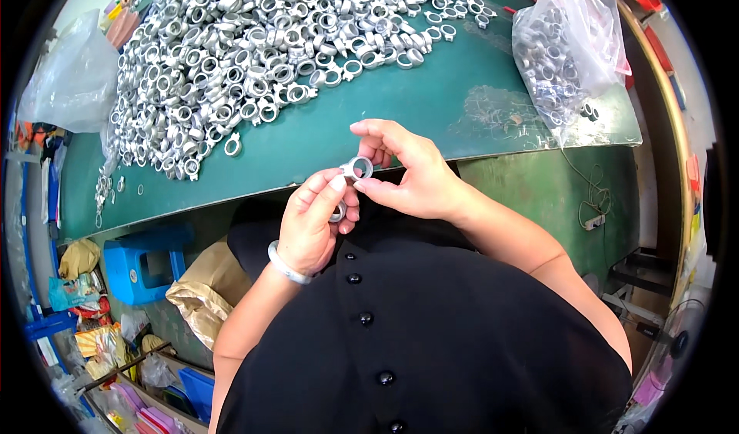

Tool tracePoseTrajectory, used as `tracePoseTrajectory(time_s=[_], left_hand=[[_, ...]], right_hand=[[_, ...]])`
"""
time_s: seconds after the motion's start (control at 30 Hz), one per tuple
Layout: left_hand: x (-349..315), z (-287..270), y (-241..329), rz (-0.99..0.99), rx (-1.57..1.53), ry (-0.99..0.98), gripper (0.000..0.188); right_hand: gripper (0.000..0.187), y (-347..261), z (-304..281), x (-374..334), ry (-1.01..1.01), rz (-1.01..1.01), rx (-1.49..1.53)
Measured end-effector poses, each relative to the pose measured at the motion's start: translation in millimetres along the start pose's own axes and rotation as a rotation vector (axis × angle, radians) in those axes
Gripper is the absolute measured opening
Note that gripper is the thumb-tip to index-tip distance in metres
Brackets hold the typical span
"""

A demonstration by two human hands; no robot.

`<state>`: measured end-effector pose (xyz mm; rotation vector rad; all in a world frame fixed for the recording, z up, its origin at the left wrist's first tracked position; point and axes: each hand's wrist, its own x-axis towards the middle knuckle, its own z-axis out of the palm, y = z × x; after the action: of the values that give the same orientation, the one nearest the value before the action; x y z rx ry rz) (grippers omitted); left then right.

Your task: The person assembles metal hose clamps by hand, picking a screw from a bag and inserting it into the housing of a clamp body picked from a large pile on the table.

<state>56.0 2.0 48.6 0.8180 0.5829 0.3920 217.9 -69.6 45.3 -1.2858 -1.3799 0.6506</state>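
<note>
Head view shows your right hand (408, 174) pinching a silver ring fitting (358, 167) by fingertips alone, off the green table (369, 126) edge; your left hand (314, 222) curls around another piece (338, 213). Loosen either pinch and it could drop into your lap, far from the pile (262, 56).

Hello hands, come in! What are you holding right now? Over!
Left hand and right hand both pinch one silver ring, above the table edge. Another ring tucked in left grip. Big ring pile behind, apart. Nothing in the way.
</note>
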Motion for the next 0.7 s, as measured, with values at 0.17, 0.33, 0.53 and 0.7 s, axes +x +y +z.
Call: tracePoseTrajectory(time_s=[0.17, 0.33, 0.53, 0.7], left_hand=[[-0.4, -0.4, -2.9, 0.028, 0.008, -0.019, 0.019], [-1.3, -0.9, -4.0, 0.063, 0.040, -0.027, 0.020], [-0.7, -0.9, -4.8, 0.095, 0.065, -0.033, 0.020], [-0.4, -1.8, -6.3, 0.100, 0.109, -0.031, 0.019]], right_hand=[[0.050, 1.3, 1.8, -1.5, 0.079, -0.167, -0.088], [0.050, -1.0, 2.1, -2.6, 0.097, -0.199, -0.148], [0.049, 2.0, 3.4, -4.6, 0.105, -0.209, -0.122], [0.048, 12.9, 8.1, -8.8, 0.099, -0.139, 0.115]])
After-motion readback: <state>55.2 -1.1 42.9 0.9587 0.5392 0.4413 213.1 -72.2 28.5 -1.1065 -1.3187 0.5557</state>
